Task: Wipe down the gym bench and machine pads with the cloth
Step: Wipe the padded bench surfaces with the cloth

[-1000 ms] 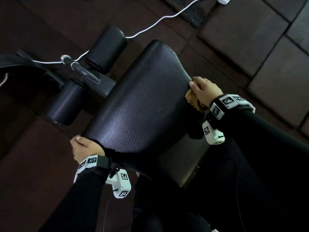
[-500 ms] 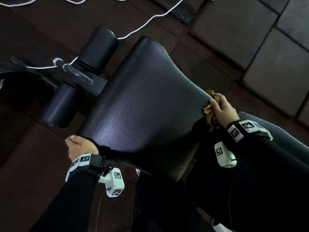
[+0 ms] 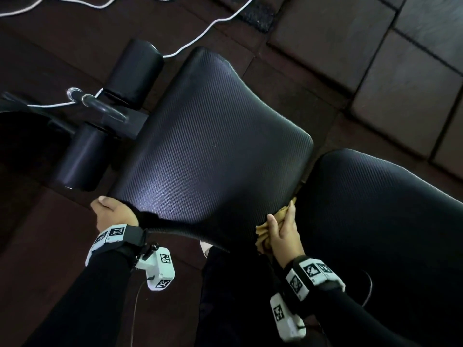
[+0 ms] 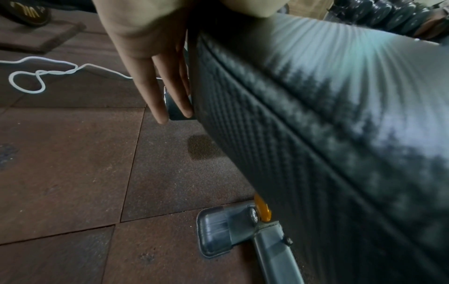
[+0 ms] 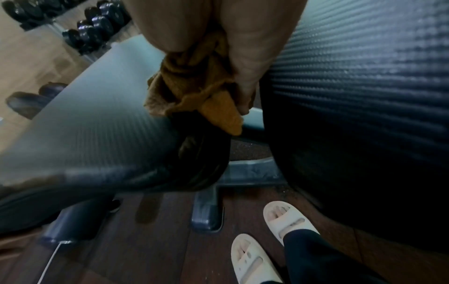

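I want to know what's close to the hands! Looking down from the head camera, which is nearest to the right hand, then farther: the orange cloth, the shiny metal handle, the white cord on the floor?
1. Crumpled orange cloth: gripped in the right hand, at the pad's near corner.
2. Shiny metal handle: far left, beside the black roller.
3. White cord: farthest, on the floor beyond the bench.
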